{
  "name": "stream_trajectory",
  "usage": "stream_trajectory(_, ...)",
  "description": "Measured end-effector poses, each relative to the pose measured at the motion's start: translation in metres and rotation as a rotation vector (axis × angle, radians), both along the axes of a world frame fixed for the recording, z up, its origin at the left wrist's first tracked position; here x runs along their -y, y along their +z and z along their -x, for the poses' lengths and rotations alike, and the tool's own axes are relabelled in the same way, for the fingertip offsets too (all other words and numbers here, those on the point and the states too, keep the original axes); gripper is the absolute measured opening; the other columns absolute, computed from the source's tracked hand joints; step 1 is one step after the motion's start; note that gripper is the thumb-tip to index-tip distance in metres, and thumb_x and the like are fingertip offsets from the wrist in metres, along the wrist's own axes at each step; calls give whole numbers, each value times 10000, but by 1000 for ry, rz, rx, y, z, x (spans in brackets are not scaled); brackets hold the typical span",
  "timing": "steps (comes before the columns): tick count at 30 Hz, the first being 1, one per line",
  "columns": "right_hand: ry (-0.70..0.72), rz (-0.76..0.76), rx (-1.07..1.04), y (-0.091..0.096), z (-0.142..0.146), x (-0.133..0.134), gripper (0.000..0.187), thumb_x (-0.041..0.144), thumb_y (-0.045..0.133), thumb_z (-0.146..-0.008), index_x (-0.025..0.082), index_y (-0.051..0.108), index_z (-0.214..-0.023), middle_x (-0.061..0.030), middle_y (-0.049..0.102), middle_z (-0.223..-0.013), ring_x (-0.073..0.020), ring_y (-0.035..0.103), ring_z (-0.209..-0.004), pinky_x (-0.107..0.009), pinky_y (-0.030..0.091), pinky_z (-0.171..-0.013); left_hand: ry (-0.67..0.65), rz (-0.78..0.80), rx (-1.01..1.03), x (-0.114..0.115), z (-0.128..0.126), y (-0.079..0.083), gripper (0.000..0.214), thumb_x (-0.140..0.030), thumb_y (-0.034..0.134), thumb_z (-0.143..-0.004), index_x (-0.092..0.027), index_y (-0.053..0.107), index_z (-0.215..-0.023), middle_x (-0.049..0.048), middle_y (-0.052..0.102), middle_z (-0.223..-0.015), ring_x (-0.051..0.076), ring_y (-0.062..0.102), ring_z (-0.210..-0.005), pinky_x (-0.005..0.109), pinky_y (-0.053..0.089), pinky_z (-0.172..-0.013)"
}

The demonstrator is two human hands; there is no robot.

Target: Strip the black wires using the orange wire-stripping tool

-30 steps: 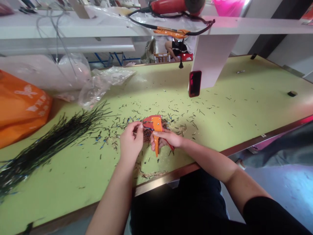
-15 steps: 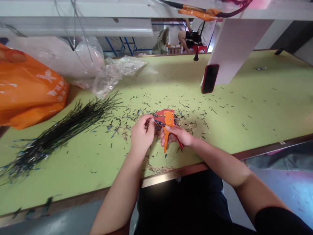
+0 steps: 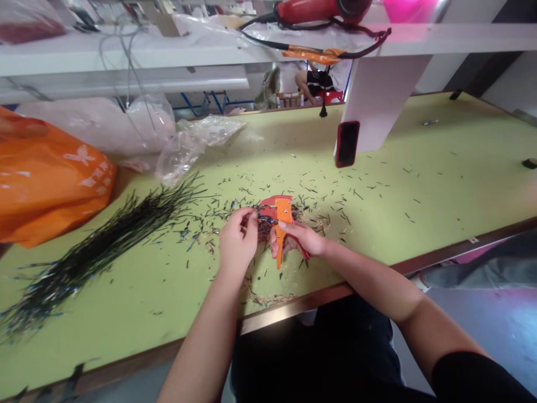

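My right hand (image 3: pixel 298 238) is wrapped round the handles of an orange and red wire stripper (image 3: pixel 284 208), its jaws pointing left. Close by the jaws, my left hand (image 3: pixel 238 238) is closed in a pinch; what its fingers hold is too small to make out. Short cut bits of black and blue wire (image 3: pixel 265 226) lie heaped under the tool and scattered around both hands. To the left rests a long bundle of thin black wires (image 3: pixel 113 238), with blue parts and bare ends at its lower left.
An orange bag (image 3: pixel 54 179) and clear plastic bags (image 3: pixel 184 148) stand at the back left. A phone (image 3: pixel 347 144) leans on a white upright panel (image 3: pixel 377 106). Above the green table (image 3: pixel 453 190) runs a shelf (image 3: pixel 235 53) with a red heat gun (image 3: pixel 310 10). Beyond it sits a person (image 3: pixel 314 83).
The camera view has tilted up, bringing more of the shelf and the red heat gun into sight. Both hands and the wire stripper keep nearly the same places over the table.
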State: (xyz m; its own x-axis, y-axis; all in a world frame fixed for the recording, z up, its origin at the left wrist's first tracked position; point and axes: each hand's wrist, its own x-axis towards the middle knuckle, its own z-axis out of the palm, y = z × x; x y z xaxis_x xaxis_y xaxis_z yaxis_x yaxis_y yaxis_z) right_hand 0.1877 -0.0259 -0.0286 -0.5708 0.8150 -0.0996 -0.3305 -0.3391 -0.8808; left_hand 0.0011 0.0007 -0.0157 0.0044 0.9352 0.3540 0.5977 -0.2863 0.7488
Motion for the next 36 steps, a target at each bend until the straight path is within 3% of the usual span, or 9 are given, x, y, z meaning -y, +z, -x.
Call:
stream_trajectory(6, -449, 13, -298, 16, -17, -12, 415, 616, 540, -971, 215, 560, -864, -22, 586, -779, -200, 657, -754, -367, 595, -745, -32, 36, 50, 0, 0, -3, 348, -503, 545, -961, -200, 686, -1055, 59, 747, -901, 193, 694, -771, 309, 533, -686)
stream_trajectory(9, -507, 23, -350, 21, -29, -18, 370, 558, 524, -991, 213, 553, -860, -11, 557, -756, -187, 633, -725, -376, 603, -749, -48, 48, 35, -1, -1, -4, 356, -512, 546, -963, -197, 683, -1055, 62, 748, -891, 197, 693, -769, 315, 536, -690)
stream_trajectory(12, -393, 50, -265, 20, -31, -19, 364, 542, 521, -992, 201, 565, -871, -12, 559, -749, -185, 628, -708, -365, 605, -717, -56, 33, 43, -3, 0, -8, 349, -505, 543, -968, -196, 680, -1057, 58, 748, -894, 191, 698, -773, 306, 542, -690)
stream_trajectory(16, -113, 62, -112, 12, -25, -16, 427, 602, 576, -952, 179, 597, -895, -33, 617, -787, -199, 684, -732, -308, 579, -646, -23, -39, 106, -5, 2, -11, 344, -509, 560, -966, -198, 678, -1058, 47, 740, -878, 183, 711, -787, 295, 557, -697)
stream_trajectory(22, 151, 3, -38, 5, -19, -11, 549, 727, 626, -897, 179, 630, -928, -36, 669, -810, -204, 713, -737, -301, 559, -652, 34, -151, 158, -2, 1, -4, 315, -495, 587, -960, -200, 681, -1016, 27, 710, -824, 163, 685, -731, 294, 564, -708)
stream_trajectory(26, 210, -20, -53, 7, -22, -10, 568, 743, 623, -895, 176, 626, -932, -25, 661, -799, -186, 695, -696, -303, 560, -655, 21, -199, 158, -1, 0, -4, 298, -475, 602, -958, -193, 687, -999, 23, 704, -815, 150, 671, -717, 280, 555, -694)
stream_trajectory(36, 205, -2, -68, 5, -25, -11, 515, 671, 572, -962, 159, 621, -929, -45, 681, -798, -209, 736, -765, -336, 600, -723, -10, -244, 165, 1, -3, -3, 248, -417, 581, -986, -191, 683, -989, 18, 701, -810, 135, 655, -688, 262, 532, -657)
